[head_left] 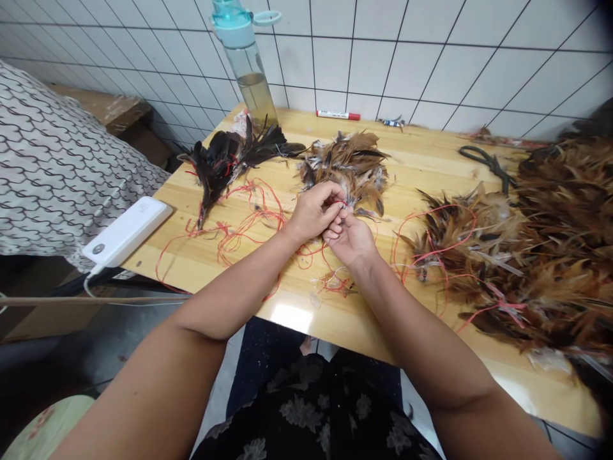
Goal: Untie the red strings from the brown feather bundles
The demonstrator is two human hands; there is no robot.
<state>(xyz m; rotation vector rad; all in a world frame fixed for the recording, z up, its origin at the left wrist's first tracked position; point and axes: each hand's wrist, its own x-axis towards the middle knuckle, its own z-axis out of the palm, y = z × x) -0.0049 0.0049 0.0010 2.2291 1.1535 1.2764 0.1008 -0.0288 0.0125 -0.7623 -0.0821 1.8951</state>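
Observation:
My left hand (317, 207) is closed, thumb and fingertips pinched together at a thin red string that shows between them. Against it, palm turned up, my right hand (353, 239) has its fingers curled at the base of a brown feather bunch (352, 163). The two hands touch, so the exact grip at the quill ends is hidden. Loose red string (251, 220) lies tangled left of my hands, and small scraps of red and white thread (335, 281) lie just below them.
Black feathers (218, 160) lie at the left on the wooden table (287, 300). Large piles of brown feathers (565, 236) cover the right side. At the back stand a water bottle (253, 76) and a red marker (338, 115). A white power bank (128, 231) sits at the left edge.

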